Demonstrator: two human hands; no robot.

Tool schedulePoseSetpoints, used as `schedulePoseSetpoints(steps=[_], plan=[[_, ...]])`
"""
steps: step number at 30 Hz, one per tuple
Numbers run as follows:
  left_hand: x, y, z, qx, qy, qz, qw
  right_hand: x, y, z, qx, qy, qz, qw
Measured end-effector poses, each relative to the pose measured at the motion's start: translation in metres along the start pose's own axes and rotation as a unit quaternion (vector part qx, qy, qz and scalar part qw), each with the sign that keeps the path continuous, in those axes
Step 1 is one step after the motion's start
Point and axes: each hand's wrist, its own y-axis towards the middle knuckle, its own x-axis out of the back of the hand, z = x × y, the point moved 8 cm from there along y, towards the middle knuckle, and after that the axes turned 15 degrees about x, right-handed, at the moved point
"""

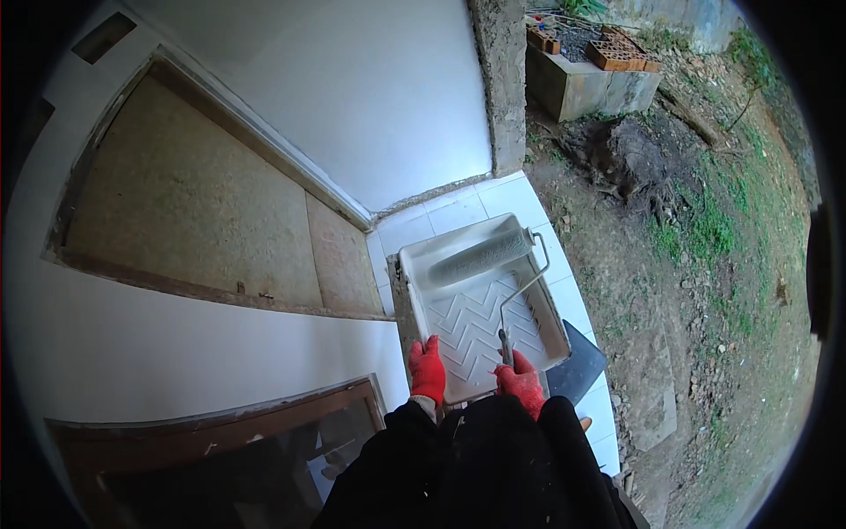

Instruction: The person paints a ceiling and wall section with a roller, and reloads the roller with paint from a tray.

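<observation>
A white paint tray (460,331) with a zigzag-ribbed slope is in front of me, its deep end away from me. In my right hand (522,385), gloved in red, is the dark handle of a paint roller. The roller's long grey sleeve (480,257) lies across the tray's far end, wet-looking, and its bent wire frame (521,289) runs back along the right side. My left hand (427,372), also red-gloved, grips the tray's near left edge; the fingers under the rim are hidden.
White wall (388,97) meets a rough pillar (504,88) ahead. To the left are a boarded doorway (203,185) and a brown-framed window (238,423). White floor tiles (458,212) end at bare earth (608,264) on the right. Near the tray lies a dark flat piece (579,363); bricks (619,51) stand farther off.
</observation>
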Motion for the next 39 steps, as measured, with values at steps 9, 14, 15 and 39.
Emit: schedulePoseSetpoints(steps=[9,14,15,39], plan=[[0.004,0.093,0.081,-0.019,-0.009,0.007,1.000,0.029,0.075,-0.029,0.114,-0.119,-0.050,0.985],[-0.009,0.107,0.072,-0.042,0.011,0.020,0.999,0.009,0.091,-0.057,0.144,-0.082,-0.065,0.984],[-0.004,0.119,0.079,-0.042,0.011,0.017,0.999,-0.006,0.088,-0.063,0.123,-0.067,-0.056,0.988],[-0.008,0.147,0.082,-0.006,-0.002,0.059,0.998,-0.048,0.082,-0.102,0.057,0.015,-0.043,0.997]])
